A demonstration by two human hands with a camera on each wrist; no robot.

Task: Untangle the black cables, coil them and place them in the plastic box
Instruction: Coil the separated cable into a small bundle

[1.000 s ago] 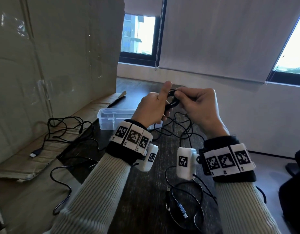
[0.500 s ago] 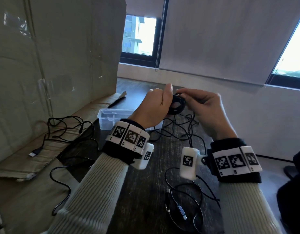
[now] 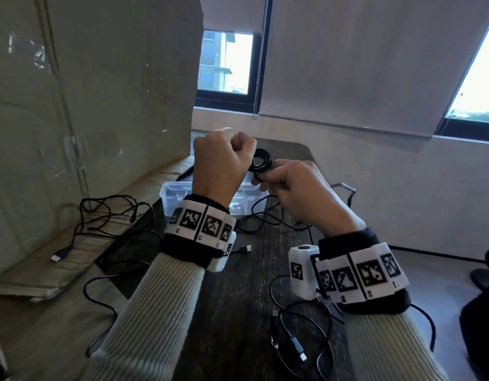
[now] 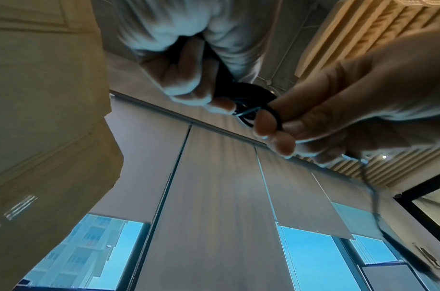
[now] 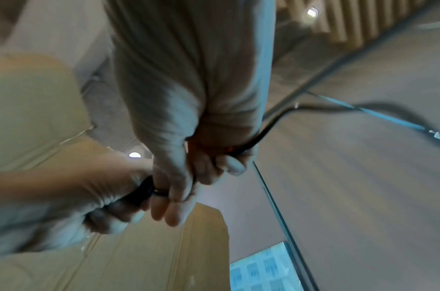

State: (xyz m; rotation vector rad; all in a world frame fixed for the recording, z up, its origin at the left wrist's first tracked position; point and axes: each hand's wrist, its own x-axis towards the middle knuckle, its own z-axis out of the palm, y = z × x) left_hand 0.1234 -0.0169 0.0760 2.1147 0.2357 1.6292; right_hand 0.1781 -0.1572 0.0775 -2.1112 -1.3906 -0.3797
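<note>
Both hands are raised above the dark table. My left hand is curled in a fist and grips a small black cable coil. Just right of it and lower, my right hand pinches the strand leaving the coil. The loose tail hangs down to the table. In the left wrist view the coil sits between the left fingers and the right fingertips. The clear plastic box stands behind the hands, partly hidden.
A tangle of black cable with a USB plug lies on flattened cardboard at the left. Another cable with plugs lies near the front of the table. A tall cardboard sheet stands on the left.
The left thumb, upright a second ago, has curled over the coil into a fist. The right hand has dropped below the coil and pulled in more of the loose cable.
</note>
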